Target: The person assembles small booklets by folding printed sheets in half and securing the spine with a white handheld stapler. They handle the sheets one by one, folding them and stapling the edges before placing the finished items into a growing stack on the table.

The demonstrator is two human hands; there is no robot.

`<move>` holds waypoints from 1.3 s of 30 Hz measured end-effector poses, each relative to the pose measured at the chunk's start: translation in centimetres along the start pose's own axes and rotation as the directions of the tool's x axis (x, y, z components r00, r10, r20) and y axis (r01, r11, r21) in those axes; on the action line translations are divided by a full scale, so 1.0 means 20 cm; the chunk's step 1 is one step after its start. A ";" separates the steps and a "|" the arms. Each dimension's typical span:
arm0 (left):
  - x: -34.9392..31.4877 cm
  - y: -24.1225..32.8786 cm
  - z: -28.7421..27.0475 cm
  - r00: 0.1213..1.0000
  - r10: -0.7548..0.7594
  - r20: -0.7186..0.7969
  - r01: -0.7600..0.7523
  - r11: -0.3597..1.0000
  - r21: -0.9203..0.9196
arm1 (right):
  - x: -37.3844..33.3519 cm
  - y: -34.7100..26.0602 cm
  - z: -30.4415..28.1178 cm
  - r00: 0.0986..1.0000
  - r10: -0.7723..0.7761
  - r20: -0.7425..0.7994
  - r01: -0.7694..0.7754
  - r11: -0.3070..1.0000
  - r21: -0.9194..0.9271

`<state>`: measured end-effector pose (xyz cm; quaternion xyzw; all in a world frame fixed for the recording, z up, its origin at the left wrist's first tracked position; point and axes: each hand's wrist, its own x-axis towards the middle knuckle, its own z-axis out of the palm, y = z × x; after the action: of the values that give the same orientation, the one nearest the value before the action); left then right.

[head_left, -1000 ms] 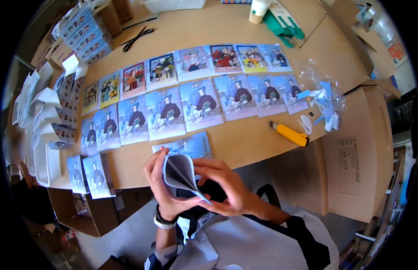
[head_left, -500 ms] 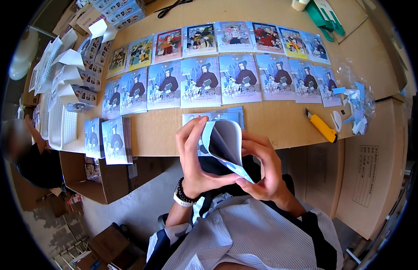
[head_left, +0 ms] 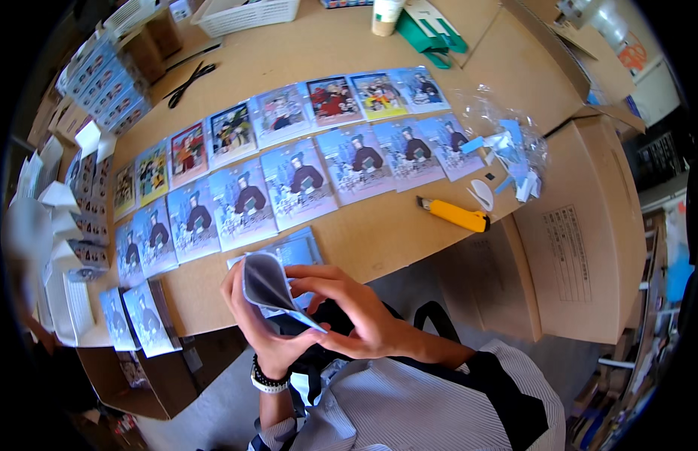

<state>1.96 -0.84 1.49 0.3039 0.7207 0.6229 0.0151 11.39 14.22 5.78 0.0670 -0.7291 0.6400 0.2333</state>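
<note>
Head view: over the last second the camera has swung back and forth, so the desk (head_left: 364, 233) sits tilted and further left than it did half a second ago, yet hardly anything on it has moved. What counts is at the hands: the pouch (head_left: 268, 284) is still up in the air near the desk's front edge, its mouth spread, grey inside, looking slightly narrower than half a second ago, though the changed angle may account for that. The left hand (head_left: 259, 334) grips its left side, fingers curled round it and thumb reaching across below; the right hand (head_left: 356, 312) has its fingers bent against the right side, its thumb near the left one at the pouch's lower corner. Both are closed on it, and neither has let go since the earlier pictures. Nothing can be seen going in or out, so the work seems to be at the same step, with the pouch held open. Just beyond the hands, the packets (head_left: 298, 246) lie partly hidden. Further back, the front row (head_left: 300, 184) and back row (head_left: 232, 131) keep their order, and the yellow cutter (head_left: 454, 214) rests untouched to the right, near the scraps (head_left: 514, 161).
</note>
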 end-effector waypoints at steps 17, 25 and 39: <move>-0.01 0.02 0.09 0.996 -0.083 0.019 0.084 0.994 -0.068 | -0.04 0.00 -0.06 0.997 -0.028 -0.067 0.025 0.999 -0.048; 0.06 0.05 0.12 0.970 0.233 0.067 -0.238 0.968 0.074 | -0.05 -0.01 -0.09 0.991 -0.072 -0.114 0.065 0.996 -0.058; 0.07 0.07 0.10 0.928 0.373 0.003 -0.371 0.922 0.107 | -0.04 0.00 -0.07 0.975 -0.201 -0.099 0.189 0.975 -0.115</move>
<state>2.09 1.60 2.77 0.4298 0.6820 0.5781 -0.1259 12.46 15.44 5.61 0.0904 -0.7376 0.5773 0.3382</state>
